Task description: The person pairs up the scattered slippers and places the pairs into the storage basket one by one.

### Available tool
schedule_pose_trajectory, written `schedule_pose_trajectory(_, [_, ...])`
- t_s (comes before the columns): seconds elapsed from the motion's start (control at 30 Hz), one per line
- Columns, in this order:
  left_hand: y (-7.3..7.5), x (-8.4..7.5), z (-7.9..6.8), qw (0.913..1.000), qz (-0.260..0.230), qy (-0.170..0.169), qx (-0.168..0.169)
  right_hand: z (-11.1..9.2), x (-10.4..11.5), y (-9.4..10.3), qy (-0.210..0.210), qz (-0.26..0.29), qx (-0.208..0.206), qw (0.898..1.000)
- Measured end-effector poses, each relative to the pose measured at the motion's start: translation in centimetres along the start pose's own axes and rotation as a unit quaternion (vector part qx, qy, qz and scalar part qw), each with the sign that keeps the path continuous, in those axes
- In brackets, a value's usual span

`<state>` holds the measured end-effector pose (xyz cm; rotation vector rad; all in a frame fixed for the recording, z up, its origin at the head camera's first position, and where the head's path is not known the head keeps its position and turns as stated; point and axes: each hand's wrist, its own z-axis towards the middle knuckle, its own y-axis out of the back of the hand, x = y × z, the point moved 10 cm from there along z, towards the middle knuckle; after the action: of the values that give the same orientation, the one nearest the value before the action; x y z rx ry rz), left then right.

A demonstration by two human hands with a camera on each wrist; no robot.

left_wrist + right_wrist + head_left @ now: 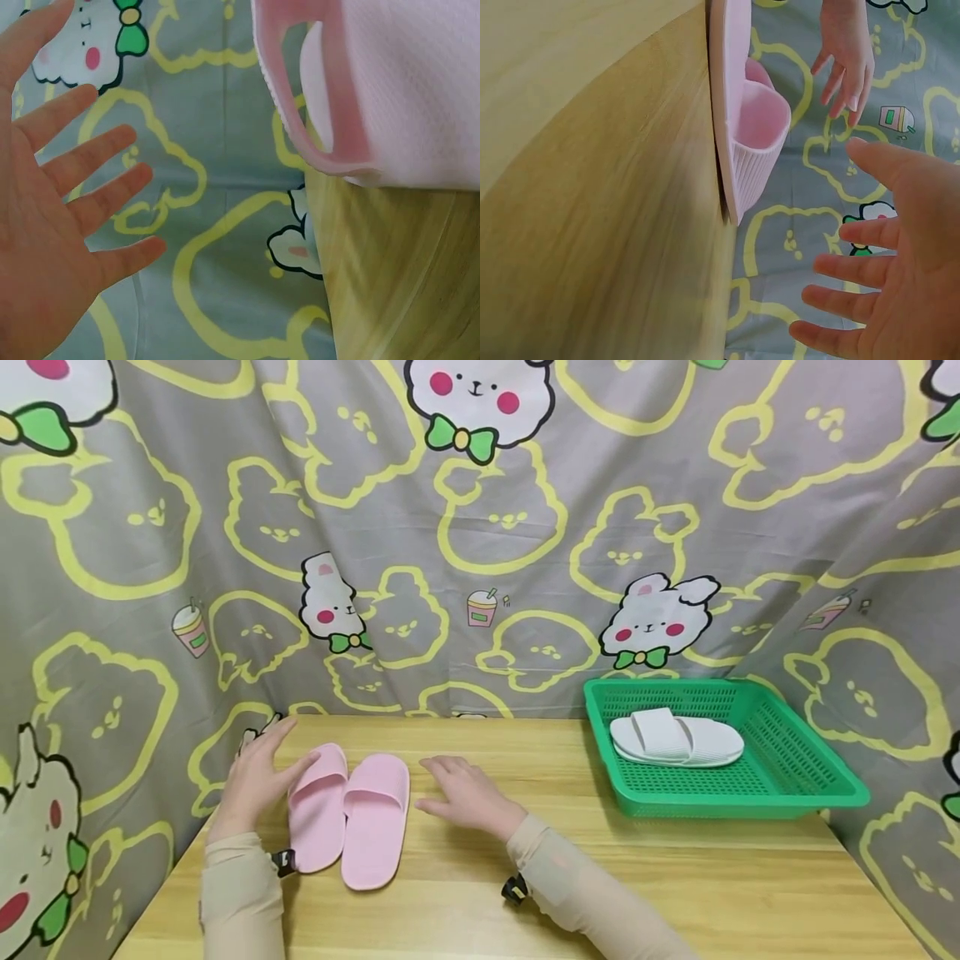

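Two pink slippers, a left one [318,827] and a right one [372,843], lie side by side on the wooden table with their toes pointing away. My left hand [257,777] hovers at the outer side of the left slipper, fingers spread and holding nothing. On the other side, my right hand [471,795] is held a short way off the right slipper, its fingers extended and apart from it. The right wrist view shows the right hand [900,262] with palm and fingers free, and the slipper upper [761,127] beside it.
A green plastic basket [742,806] stands at the table's right, with a pair of white slippers [675,739] inside. Patterned grey cloth [517,543] hangs behind and along both sides of the wooden table [465,902].
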<state>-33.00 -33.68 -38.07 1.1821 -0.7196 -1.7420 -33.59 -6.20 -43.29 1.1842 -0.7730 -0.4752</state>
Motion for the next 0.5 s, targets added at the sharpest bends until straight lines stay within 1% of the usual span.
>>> schedule_pose_trajectory(0.2, [-0.9,0.6,0.2,0.9991,0.013,0.01,0.038,1.0,0.8,-0.6,0.017,-0.01,-0.004,1.0])
schedule_pose_trajectory(0.3, [-1.5,1.0,0.1,0.9977,0.021,0.018,0.061,1.5,1.3,-1.0,0.023,-0.021,0.002,1.0])
schedule_pose_trajectory(0.4, [-2.0,1.5,0.1,0.9967,0.03,0.021,0.073,1.8,1.8,-1.3,0.023,-0.027,0.013,0.999])
schedule_pose_trajectory(0.5, [-2.3,1.8,0.2,0.9963,0.039,0.013,0.076,2.2,2.3,-1.6,0.025,-0.037,0.02,0.999])
